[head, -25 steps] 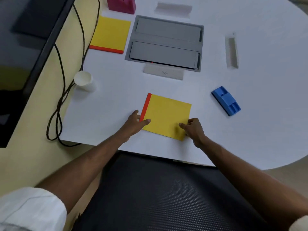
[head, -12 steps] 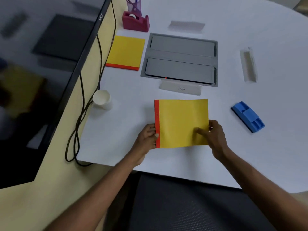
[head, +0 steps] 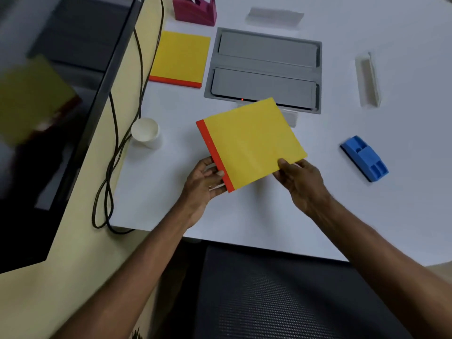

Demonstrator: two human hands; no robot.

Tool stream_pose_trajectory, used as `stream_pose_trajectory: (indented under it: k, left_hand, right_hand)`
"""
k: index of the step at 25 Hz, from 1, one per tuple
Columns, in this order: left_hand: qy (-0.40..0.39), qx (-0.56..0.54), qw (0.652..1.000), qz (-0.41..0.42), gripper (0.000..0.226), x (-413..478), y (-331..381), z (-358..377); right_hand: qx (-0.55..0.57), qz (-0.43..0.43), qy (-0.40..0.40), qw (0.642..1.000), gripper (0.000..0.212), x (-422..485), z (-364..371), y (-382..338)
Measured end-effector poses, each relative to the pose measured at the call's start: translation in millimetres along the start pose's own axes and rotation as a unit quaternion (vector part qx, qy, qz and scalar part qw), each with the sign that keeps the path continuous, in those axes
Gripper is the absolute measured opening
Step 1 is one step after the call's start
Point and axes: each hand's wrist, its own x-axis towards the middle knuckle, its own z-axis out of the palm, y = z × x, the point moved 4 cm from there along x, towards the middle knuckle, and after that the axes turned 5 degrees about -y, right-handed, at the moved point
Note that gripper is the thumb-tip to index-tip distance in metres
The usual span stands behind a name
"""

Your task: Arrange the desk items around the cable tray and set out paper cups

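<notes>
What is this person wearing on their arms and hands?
Left hand and right hand are bare: no gloves, no watch or wristband. Both forearms are uncovered, no sleeve in view. A small glint on a left finger might be a ring; too small to tell.

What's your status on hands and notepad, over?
Left hand grips the notepad by its red spine; right hand pinches its near corner. Notepad held tilted just before the cable tray. Paper cup stands apart, left of it.

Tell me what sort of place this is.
Probably an office or meeting room: a grey cable tray is set into the white table, a dark monitor with trailing cables stands beside it, and there is stationery, a tape dispenser and the yellow notepad being held.
</notes>
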Motion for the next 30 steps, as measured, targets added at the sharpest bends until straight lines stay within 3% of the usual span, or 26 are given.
stream_pose_trajectory:
  k: [5,15,19,24,28,30]
  left_hand:
    - [0.054,-0.102,0.992,0.040,0.054,8,31,-27]
    - [0.138,-0.130,0.974,0.126,0.040,42,79,-28]
    - [0.153,-0.101,0.977,0.110,0.043,65,115,-52]
    - [0.045,0.098,0.992,0.061,0.049,94,135,-49]
    - [0.109,0.034,0.986,0.118,0.050,112,140,-55]
    - [0.151,0.007,0.980,0.133,0.048,125,142,-60]
  right_hand:
    - [-0.069,-0.078,-0.061,0.993,0.029,3,27,-41]
    - [-0.126,-0.117,-0.092,0.981,0.057,32,104,-50]
    - [-0.177,-0.101,-0.128,0.971,0.057,64,108,-82]
    - [-0.226,-0.120,-0.135,0.957,0.053,93,107,-103]
    - [-0.171,-0.180,-0.118,0.962,0.037,102,120,-87]
    - [-0.205,-0.198,-0.096,0.954,0.033,100,126,-52]
